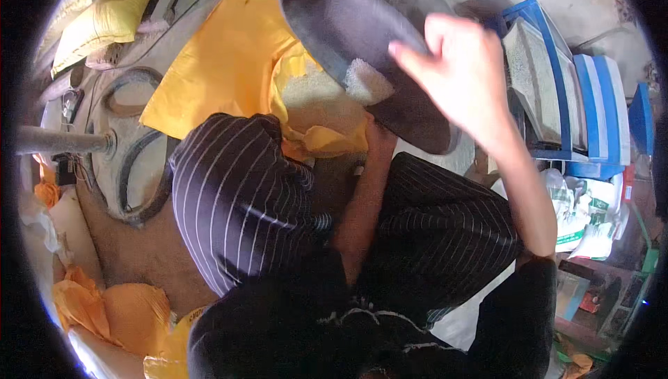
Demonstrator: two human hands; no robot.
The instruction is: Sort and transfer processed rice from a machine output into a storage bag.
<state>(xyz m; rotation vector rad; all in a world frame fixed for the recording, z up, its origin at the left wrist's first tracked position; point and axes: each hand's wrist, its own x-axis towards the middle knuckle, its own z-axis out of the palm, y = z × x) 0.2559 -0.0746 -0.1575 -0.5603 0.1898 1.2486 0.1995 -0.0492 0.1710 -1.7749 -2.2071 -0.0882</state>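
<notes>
A dark round basin (330, 27) is tilted over the mouth of a yellow sack (223, 52) between my knees. My right hand (463, 69) grips its right rim, thumb on the inner side; hand and basin are slightly blurred. A clump of white grains (367, 83) lies at the basin's low edge, above the sack's opening. Pale grains (316, 100) fill the sack up to where its folded mouth spreads apart. My left hand (380, 135) is closed at the sack's right edge, just under the basin, which partly hides the fingers.
Yellow-white sacks (104, 24) lie at the far left. A metal wheel-like frame with a pipe (66, 140) stands left of my knee. Blue-framed equipment (550, 87) and white plastic bags (588, 215) are at the right. Orange sacks (132, 316) lie near left.
</notes>
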